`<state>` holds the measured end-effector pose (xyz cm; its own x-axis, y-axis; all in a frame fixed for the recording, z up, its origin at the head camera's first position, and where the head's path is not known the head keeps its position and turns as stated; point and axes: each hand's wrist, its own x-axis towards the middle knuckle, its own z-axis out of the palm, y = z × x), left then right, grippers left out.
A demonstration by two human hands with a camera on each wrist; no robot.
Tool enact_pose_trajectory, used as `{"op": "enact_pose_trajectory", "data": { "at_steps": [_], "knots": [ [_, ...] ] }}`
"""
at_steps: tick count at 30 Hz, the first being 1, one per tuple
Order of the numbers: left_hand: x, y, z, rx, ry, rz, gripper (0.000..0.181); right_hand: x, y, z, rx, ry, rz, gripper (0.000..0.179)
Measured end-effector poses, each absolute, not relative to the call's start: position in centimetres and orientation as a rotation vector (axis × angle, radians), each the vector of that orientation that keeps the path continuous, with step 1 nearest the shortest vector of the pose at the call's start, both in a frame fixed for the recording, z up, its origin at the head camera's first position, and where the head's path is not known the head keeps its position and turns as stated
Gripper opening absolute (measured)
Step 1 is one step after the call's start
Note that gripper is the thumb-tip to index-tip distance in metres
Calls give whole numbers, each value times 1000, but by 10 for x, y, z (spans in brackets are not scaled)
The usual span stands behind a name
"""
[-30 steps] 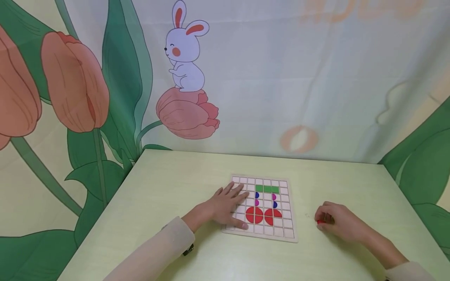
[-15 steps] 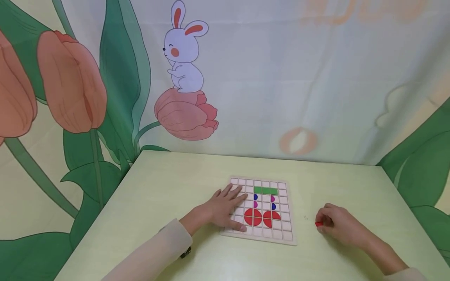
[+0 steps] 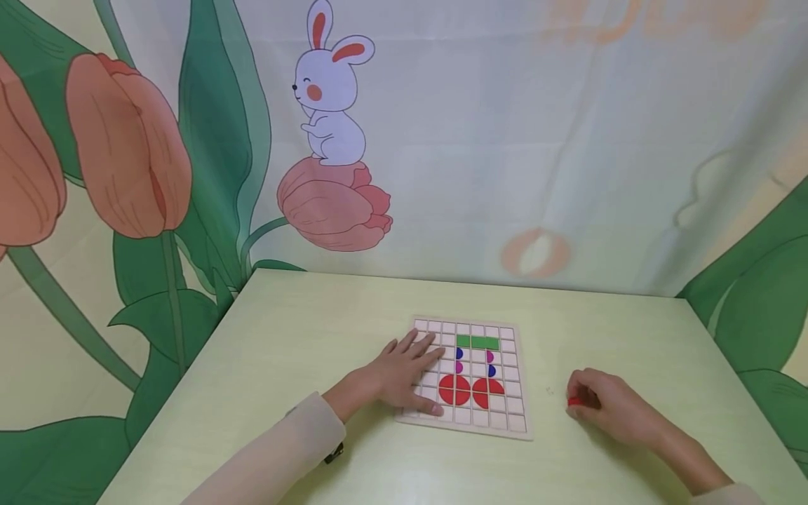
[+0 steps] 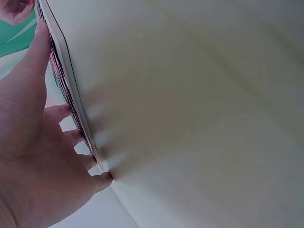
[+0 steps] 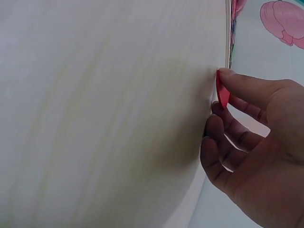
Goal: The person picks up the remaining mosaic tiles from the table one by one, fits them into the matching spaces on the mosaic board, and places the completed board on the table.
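Note:
My left hand lies with spread fingers on the left side of a pale square grid board. On the board are a row of green pieces, small blue and magenta half-round pieces, and a full red circle of quarter pieces. Beside that circle is a red shape with its lower right quarter open. To the right of the board, my right hand pinches a small red piece between thumb and fingertips, low over the table. One edge of that piece looks curved in the right wrist view.
The pale table reaches back to a hanging cloth printed with tulips and a rabbit. Small faint marks lie on the table between the board and my right hand. A dark wrist strap shows below the left sleeve.
The red piece tilts slightly in my right fingers, showing more at half a second ago than now. My left hand keeps its place on the board. The head view has shifted a little.

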<state>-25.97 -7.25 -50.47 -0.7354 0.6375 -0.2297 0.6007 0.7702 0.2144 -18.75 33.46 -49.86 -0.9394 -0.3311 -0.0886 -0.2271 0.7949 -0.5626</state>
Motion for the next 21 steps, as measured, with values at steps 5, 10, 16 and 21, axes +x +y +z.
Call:
{"op": "enact_pose_trajectory", "data": {
  "at_steps": [5, 10, 16, 21],
  "knots": [
    [-259, -72, -508, 956, 2667, 163, 116, -187, 335, -500, -501, 2754, -889, 17],
    [-256, -72, -511, 952, 2661, 166, 115, -188, 330, -496, -617, 2750, -961, 14],
    [-256, -72, -508, 956, 2663, 161, 116, -197, 314, -488, -591, 2797, -979, 16],
    [-259, -71, -503, 953, 2674, 153, 115, -206, 299, -480, -560, 2776, -1016, 13]
  ]
}}
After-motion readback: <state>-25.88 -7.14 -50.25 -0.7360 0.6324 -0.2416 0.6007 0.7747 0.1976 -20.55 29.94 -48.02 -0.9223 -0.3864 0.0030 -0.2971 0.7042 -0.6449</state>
